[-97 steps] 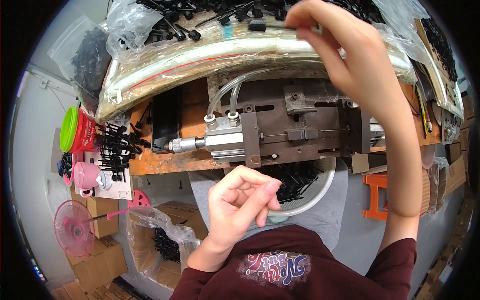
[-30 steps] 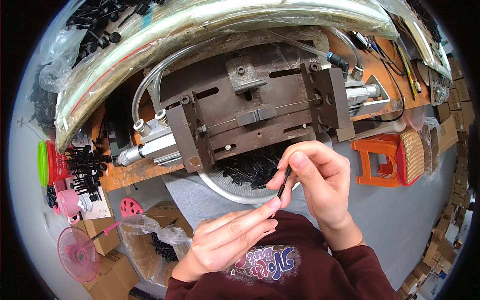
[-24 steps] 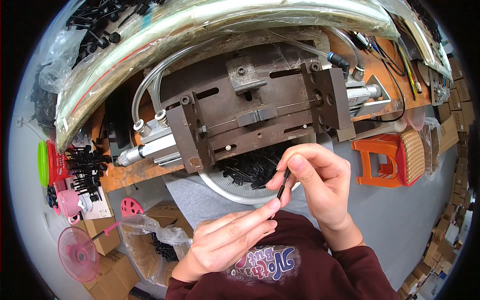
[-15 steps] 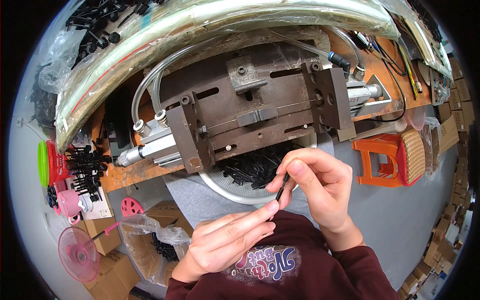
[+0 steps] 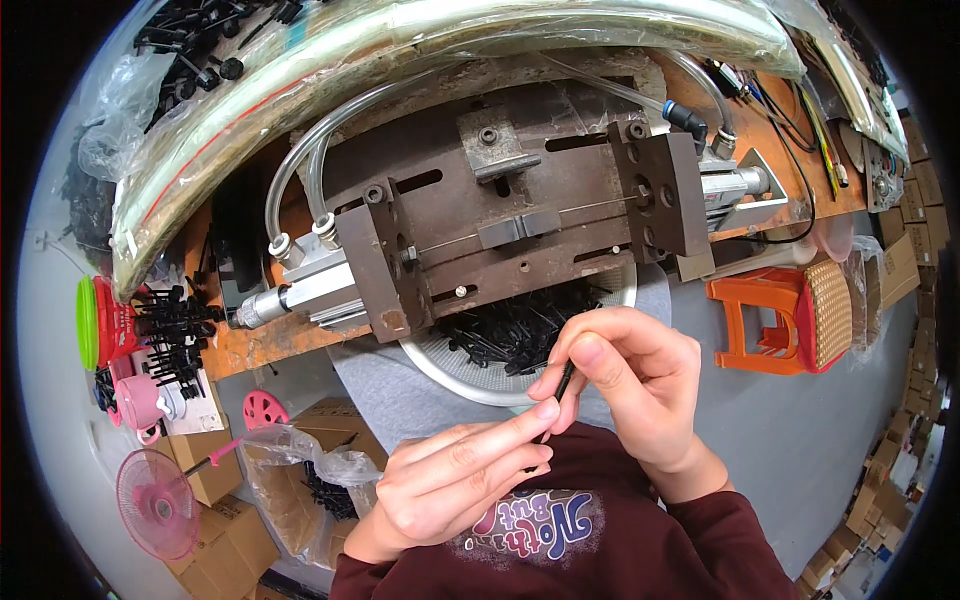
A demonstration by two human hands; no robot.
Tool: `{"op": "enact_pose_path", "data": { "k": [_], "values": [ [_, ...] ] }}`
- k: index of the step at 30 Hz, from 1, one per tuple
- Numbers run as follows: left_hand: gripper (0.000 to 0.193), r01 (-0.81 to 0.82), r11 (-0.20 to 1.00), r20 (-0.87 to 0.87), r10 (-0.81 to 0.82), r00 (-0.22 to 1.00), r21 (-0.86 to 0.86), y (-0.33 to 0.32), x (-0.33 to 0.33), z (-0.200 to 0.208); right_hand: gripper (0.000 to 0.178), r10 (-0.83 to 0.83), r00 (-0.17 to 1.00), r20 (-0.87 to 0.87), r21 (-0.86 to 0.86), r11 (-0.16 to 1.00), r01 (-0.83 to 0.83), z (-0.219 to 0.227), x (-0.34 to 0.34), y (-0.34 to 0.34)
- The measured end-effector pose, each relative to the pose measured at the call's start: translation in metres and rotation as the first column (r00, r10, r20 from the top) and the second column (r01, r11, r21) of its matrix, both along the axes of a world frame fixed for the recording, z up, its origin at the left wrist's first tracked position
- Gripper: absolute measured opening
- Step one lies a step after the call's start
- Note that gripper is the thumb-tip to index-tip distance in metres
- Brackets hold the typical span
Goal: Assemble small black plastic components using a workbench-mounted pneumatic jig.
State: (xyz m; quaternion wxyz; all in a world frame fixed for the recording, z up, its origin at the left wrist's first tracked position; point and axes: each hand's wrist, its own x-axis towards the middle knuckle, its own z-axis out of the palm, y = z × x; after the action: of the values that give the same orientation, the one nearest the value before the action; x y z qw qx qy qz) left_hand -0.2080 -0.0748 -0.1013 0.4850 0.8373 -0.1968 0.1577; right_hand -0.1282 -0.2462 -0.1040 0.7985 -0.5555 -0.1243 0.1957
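A thin black rod-shaped part (image 5: 563,384) is held between my two hands, in front of my chest. My right hand (image 5: 632,385) pinches its upper end between thumb and fingers. The fingers of my left hand (image 5: 465,480) are closed on the lower end, which they partly cover. Just beyond my hands, a pale round basket (image 5: 450,385) holds a heap of similar black parts (image 5: 500,335). Above the basket stands a brown metal fixture (image 5: 470,215) with a small grey block (image 5: 520,229) in its middle, on a thin rod.
Pneumatic cylinders (image 5: 320,290) flank the fixture on a wooden bench (image 5: 270,350). Black parts hang in a cluster (image 5: 175,335) at the left. A pink fan (image 5: 155,503) and a plastic-lined carton (image 5: 290,490) stand lower left. An orange stool (image 5: 740,320) is at the right.
My right hand has shifted slightly down and left along the black part, covering more of its upper end. My left hand has hardly moved.
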Motion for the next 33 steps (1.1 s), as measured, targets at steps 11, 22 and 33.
{"op": "enact_pose_path", "data": {
  "k": [11,22,33],
  "values": [
    [0.026,-0.014,0.999,-0.025,0.013,1.0,-0.029,-0.002,0.003,-0.001,0.014,-0.001,1.0,-0.029,-0.013,1.0,0.0,-0.002,-0.001,-0.002],
    [0.028,-0.043,0.999,0.005,0.043,0.999,0.007,-0.003,0.004,-0.005,0.014,0.046,0.983,-0.176,0.066,0.997,-0.034,-0.001,-0.001,-0.002],
    [0.029,-0.141,0.982,0.084,0.13,0.988,0.128,-0.011,0.013,-0.002,0.015,0.139,0.974,-0.178,-0.036,0.988,-0.147,-0.013,0.007,-0.011]
  ]
}}
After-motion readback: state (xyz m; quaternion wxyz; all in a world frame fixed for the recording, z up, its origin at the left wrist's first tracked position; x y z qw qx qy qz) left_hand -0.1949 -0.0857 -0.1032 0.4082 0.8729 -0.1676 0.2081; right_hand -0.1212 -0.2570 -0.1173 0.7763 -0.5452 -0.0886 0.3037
